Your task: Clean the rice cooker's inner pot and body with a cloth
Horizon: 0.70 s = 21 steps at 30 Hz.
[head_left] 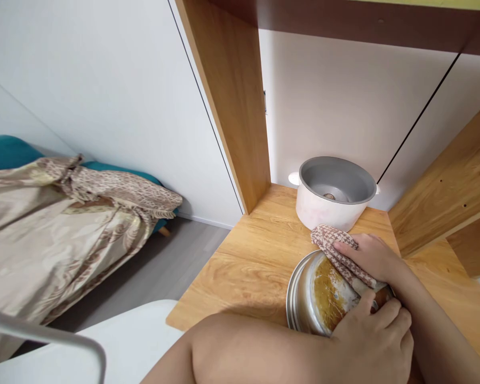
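A metal pot (304, 293) lies tilted on the wooden tabletop, its ringed rim to the left and its brown-yellow stained bottom turned up toward me. My left hand (378, 333) grips the pot at its lower right, fingers curled over the edge. In my right hand (372, 258) is a folded brown-and-white patterned cloth (328, 240), pressed against the stained bottom. My right fingers partly cover the cloth, and both hands hide the pot's right side. Just behind stands a round white cooker body (324, 210) with a grey inside and a small round metal piece at its centre.
The wooden table (228, 266) sits between upright wood panels (236, 106), with a shelf (364, 24) overhead. On the left, a patterned cloth cover (76, 229) drapes over a teal sofa (8, 152). A white chair (136, 330) stands by the table's left edge.
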Tool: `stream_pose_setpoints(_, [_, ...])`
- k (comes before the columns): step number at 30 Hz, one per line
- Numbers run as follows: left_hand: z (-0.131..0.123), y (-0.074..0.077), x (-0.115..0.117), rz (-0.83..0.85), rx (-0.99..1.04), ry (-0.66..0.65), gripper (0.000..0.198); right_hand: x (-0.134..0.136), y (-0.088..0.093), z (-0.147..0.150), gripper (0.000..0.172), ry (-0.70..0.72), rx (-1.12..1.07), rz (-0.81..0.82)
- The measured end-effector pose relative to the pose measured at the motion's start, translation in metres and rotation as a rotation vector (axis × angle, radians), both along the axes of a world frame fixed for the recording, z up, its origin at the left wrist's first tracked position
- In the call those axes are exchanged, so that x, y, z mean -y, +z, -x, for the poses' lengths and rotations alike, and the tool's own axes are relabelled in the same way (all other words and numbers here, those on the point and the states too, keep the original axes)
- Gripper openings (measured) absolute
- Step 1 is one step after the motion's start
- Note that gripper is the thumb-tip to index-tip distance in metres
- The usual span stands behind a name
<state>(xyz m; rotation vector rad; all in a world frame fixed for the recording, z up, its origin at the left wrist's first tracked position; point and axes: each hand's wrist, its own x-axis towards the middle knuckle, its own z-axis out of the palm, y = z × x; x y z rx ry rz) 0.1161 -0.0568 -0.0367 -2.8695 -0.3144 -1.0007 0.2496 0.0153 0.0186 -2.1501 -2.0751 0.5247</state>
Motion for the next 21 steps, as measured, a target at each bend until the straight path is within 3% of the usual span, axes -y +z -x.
stream_pose_setpoints(3, [0.0, -0.001, 0.0, -0.009, -0.014, 0.005, 0.027, -0.001, -0.002, -0.002, 0.052, 0.054, -0.091, -0.001])
stream_pose_setpoints(9, [0.001, 0.0, 0.0, -0.005, -0.079, -0.001, 0.026, -0.002, 0.001, 0.002, 0.055, -0.07, 0.039, -0.015])
stream_pose_setpoints(16, [0.0, 0.0, 0.0, -0.023, -0.045, 0.01, 0.027, -0.003, -0.007, -0.009, 0.054, 0.068, -0.242, 0.02])
stream_pose_setpoints(21, [0.0, 0.001, 0.0, -0.021, -0.047, 0.009, 0.024, -0.003, -0.004, -0.006, 0.056, 0.009, -0.083, -0.003])
